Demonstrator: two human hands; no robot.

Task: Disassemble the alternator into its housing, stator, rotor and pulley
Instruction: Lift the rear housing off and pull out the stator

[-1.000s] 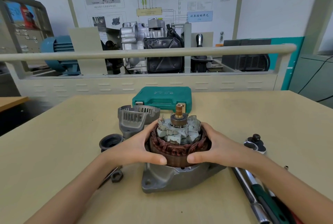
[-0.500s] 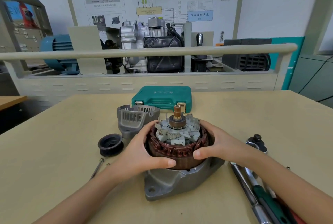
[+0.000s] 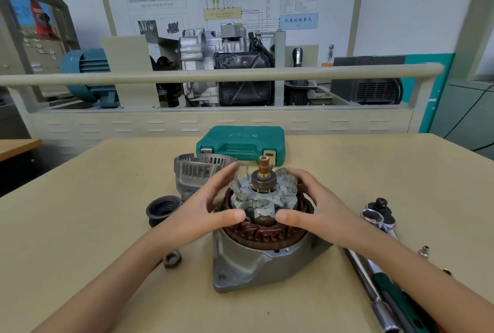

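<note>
The grey front housing (image 3: 254,265) stands on the table in the head view with the copper-wound stator (image 3: 267,235) seated in it. Out of the stator rises the grey claw-pole rotor (image 3: 263,199), its brass-tipped shaft pointing up. My left hand (image 3: 203,212) and my right hand (image 3: 320,212) cup the rotor from either side, fingers spread, thumbs close together at its front. I cannot tell whether they press on it. Behind my left hand lies the slotted rear housing (image 3: 195,172), and the black pulley (image 3: 163,209) sits left of it.
A loose nut (image 3: 172,259) lies by my left wrist. A shut green tool case (image 3: 240,142) stands behind the alternator. On the right are a ratchet (image 3: 377,215), long extension bars (image 3: 374,292) and a small bit (image 3: 423,251). A training rig stands beyond the table.
Both hands have left the stator's outer ring and risen, now cupping the rotor's top with fingers spread. The view has shifted slightly, and the nut shows again.
</note>
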